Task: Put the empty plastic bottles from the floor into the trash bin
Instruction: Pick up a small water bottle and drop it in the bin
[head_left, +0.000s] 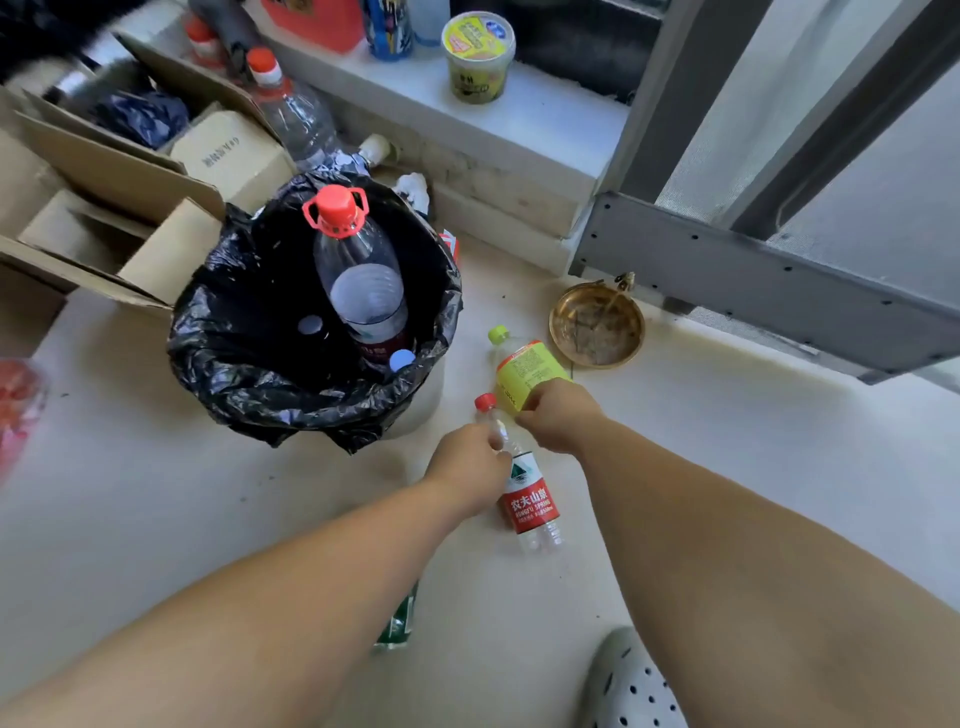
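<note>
The trash bin (234, 332), lined with a black bag, stands left of centre and holds a large clear bottle with a red cap (358, 265) and smaller bottles. My left hand (465, 470) grips the neck of a clear water bottle with a red cap and red label (530, 501), just above the floor. My right hand (558, 415) is closed around a yellow-labelled bottle with a green cap (519, 364), to the right of the bin. A green-labelled bottle (397, 623) lies on the floor, partly hidden under my left forearm.
Open cardboard boxes (119, 171) sit behind and left of the bin, with another large clear bottle (296, 114) beside them. A brass dish (597, 325) rests on the floor by a grey metal door frame (753, 280). A noodle cup (478, 57) stands on the ledge. My slipper (628, 680) shows at the bottom.
</note>
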